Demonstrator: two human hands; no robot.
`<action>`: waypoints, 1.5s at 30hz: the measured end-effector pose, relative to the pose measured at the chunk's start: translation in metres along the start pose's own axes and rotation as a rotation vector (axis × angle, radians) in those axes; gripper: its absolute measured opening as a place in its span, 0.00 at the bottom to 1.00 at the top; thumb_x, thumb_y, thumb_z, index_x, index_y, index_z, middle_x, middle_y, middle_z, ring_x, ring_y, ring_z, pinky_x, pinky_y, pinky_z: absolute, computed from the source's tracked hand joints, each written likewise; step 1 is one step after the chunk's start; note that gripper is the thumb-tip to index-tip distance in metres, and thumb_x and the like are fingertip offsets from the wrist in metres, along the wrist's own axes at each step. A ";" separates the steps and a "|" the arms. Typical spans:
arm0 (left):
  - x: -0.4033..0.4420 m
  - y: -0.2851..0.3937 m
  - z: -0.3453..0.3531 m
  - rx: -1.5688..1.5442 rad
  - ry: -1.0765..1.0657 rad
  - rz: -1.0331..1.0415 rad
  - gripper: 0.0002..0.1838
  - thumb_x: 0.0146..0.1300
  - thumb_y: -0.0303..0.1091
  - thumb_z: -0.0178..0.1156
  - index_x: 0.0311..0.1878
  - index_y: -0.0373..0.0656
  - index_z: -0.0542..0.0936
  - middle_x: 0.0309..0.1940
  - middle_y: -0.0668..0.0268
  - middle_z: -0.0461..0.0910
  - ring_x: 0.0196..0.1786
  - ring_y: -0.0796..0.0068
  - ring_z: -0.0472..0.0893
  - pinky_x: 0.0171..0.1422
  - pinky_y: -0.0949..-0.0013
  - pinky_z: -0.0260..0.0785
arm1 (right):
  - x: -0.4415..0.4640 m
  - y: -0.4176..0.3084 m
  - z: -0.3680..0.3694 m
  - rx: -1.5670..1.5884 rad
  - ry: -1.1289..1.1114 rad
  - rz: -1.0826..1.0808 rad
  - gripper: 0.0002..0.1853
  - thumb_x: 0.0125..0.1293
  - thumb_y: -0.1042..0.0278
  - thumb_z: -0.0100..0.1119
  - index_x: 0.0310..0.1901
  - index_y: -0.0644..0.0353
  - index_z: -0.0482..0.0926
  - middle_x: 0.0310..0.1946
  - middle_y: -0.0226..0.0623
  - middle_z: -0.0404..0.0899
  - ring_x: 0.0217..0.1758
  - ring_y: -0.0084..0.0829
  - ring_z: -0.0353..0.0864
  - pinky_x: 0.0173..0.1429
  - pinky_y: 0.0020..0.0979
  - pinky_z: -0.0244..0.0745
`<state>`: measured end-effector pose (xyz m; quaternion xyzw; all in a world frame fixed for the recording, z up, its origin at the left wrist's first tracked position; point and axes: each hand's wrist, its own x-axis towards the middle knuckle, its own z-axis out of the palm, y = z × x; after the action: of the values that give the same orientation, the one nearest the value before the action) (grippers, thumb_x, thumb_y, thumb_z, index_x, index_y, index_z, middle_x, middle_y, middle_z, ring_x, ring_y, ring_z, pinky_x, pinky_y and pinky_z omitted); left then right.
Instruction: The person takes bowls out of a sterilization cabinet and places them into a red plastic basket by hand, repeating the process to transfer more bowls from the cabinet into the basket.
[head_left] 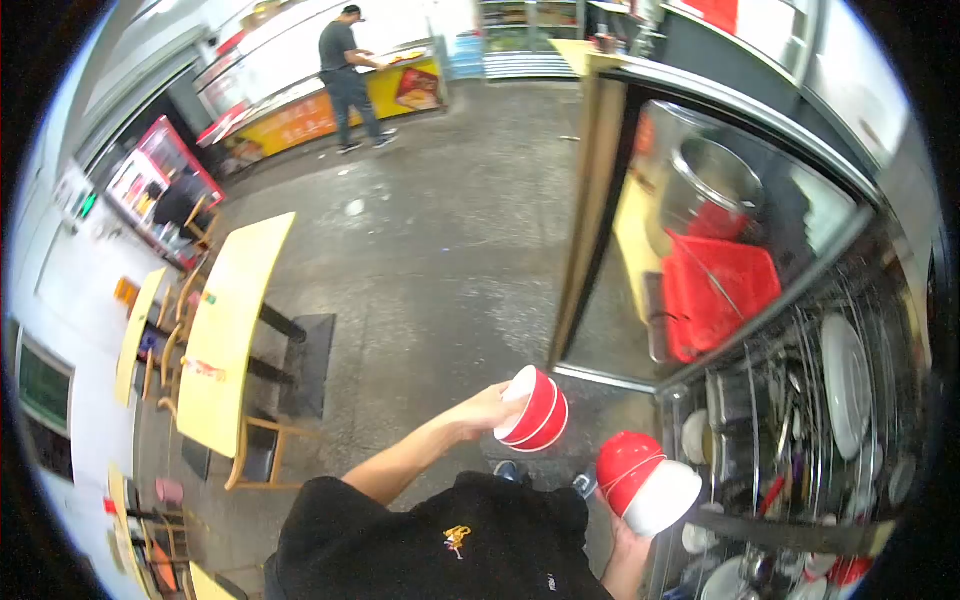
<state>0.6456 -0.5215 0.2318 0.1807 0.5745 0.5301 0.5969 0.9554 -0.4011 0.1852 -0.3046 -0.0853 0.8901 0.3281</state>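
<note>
My left hand (482, 411) is closed on a small stack of red bowls (541, 418) with white insides, tilted sideways in front of my body. Its fingers reach into the white opening of the nearest bowl. In my right hand (628, 548), lower and to the right, is a second group of bowls: a red one (627, 462) and a rounded white one (667, 498) pressed together. The fingers of that hand are partly hidden behind the bowls. Both groups are held in the air, apart from each other, beside the dish cabinet's wire rack (765, 400).
A glass cabinet door (572, 300) stands open ahead on the right. Through it show a red basket (715, 300) and a steel pot (715, 175). Plates (845, 385) stand in the rack. Yellow tables (235, 335) and chairs line the left. A person (347, 75) stands at the far counter.
</note>
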 end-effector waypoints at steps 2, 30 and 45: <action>-0.015 -0.007 -0.033 -0.030 0.167 0.003 0.22 0.69 0.44 0.57 0.60 0.42 0.72 0.52 0.66 0.79 0.53 0.78 0.77 0.58 0.69 0.70 | 0.031 0.019 0.015 -0.049 -0.005 0.095 0.41 0.59 0.29 0.48 0.68 0.48 0.62 0.67 0.43 0.66 0.65 0.57 0.69 0.51 0.71 0.72; 0.152 0.196 -0.305 -0.345 0.472 0.215 0.13 0.65 0.31 0.60 0.51 0.40 0.76 0.42 0.68 0.82 0.42 0.78 0.82 0.45 0.70 0.76 | 0.370 0.129 0.292 -0.143 -0.285 0.509 0.31 0.66 0.68 0.48 0.71 0.55 0.57 0.62 0.44 0.70 0.59 0.38 0.77 0.63 0.42 0.74; 0.419 0.341 -0.389 -0.008 -0.092 0.052 0.19 0.62 0.30 0.62 0.56 0.39 0.73 0.46 0.64 0.80 0.46 0.72 0.81 0.49 0.66 0.78 | 0.483 0.130 0.369 0.294 0.121 -0.160 0.30 0.55 0.75 0.46 0.62 0.73 0.62 0.54 0.53 0.72 0.56 0.52 0.76 0.61 0.59 0.72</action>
<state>0.0660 -0.1950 0.1989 0.2173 0.5393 0.5389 0.6095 0.3760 -0.1763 0.1994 -0.2986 0.0416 0.8442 0.4433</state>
